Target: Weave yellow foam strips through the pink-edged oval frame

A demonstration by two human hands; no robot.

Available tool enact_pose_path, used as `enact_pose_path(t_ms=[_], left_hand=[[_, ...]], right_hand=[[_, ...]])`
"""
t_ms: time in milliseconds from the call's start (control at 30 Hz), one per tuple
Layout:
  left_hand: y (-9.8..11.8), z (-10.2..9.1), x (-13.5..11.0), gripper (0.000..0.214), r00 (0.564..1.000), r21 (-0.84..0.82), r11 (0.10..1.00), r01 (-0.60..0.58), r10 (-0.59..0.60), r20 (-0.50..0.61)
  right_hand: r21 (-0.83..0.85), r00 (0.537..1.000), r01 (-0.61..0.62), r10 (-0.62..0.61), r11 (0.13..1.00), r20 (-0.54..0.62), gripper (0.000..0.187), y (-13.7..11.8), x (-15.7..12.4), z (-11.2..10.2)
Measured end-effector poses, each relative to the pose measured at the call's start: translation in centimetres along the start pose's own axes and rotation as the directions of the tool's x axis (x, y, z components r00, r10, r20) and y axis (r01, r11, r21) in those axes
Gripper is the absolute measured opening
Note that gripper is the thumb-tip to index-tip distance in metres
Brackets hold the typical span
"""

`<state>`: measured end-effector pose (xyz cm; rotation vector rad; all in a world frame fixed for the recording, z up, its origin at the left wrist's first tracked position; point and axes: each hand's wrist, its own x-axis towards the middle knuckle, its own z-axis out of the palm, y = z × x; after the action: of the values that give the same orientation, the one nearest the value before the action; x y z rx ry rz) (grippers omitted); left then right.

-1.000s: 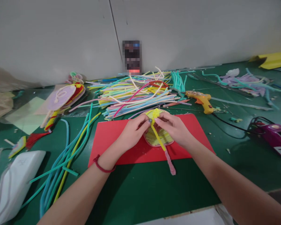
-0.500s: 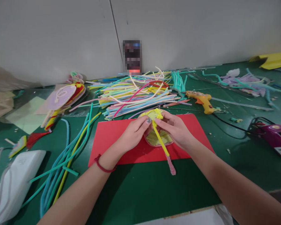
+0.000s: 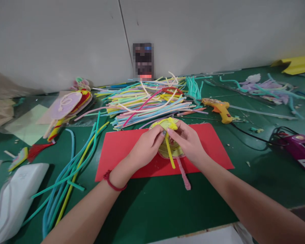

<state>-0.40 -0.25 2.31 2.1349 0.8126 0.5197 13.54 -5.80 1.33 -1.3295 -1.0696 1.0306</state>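
Observation:
Both my hands meet over a small round fan (image 3: pixel 174 149) wound with yellow pipe cleaner, lying on a red sheet (image 3: pixel 122 149). My left hand (image 3: pixel 144 149) pinches the yellow pipe cleaner (image 3: pixel 169 152) near the fan's top, fingers closed. My right hand (image 3: pixel 188 142) is pinched on the same yellow strand from the other side. The strand's loose end hangs down past the fan. The fan's pink fuzzy handle (image 3: pixel 183 174) points toward me, onto the green table (image 3: pixel 155 206).
A big heap of coloured pipe cleaners (image 3: pixel 147 101) lies behind the red sheet. An orange glue gun (image 3: pixel 220 109) is at the right, a purple device (image 3: pixel 298 147) further right. Long tubes (image 3: pixel 71 169) and a white object (image 3: pixel 12 196) lie left. Finished fans (image 3: pixel 68 105) sit back left.
My hands have shifted slightly and the yellow strand's loose end has shortened, now ending above the pink handle. The fan has turned a little.

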Motion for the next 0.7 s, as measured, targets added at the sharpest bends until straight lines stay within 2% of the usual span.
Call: enact_pose_path(t_ms=[133, 400, 567, 700], left_hand=[[0.0, 0.0, 0.0, 0.020, 1.000, -0.082, 0.997, 0.006, -0.007, -0.007], [0.3, 0.2, 0.0, 0.015, 1.000, -0.074, 0.997, 0.001, -0.003, -0.021], [0.0, -0.2, 0.2, 0.014, 0.999, -0.066, 0.998, -0.003, 0.000, -0.039], [-0.3, -0.9, 0.3, 0.011, 0.999, 0.025, 1.000, 0.002, -0.002, 0.034]], right_hand=[[0.057, 1.000, 0.007, -0.007, 0.998, -0.002, 0.021, 0.2, 0.0, 0.1], [0.095, 0.994, 0.054, -0.044, 0.994, -0.100, 0.020, 0.2, -0.3, 0.6], [0.114, 0.998, 0.009, -0.002, 0.993, -0.061, 0.021, -0.1, 0.0, 0.5], [0.068, 0.999, 0.026, -0.025, 0.997, -0.023, 0.024, -0.4, 0.3, -0.1]])
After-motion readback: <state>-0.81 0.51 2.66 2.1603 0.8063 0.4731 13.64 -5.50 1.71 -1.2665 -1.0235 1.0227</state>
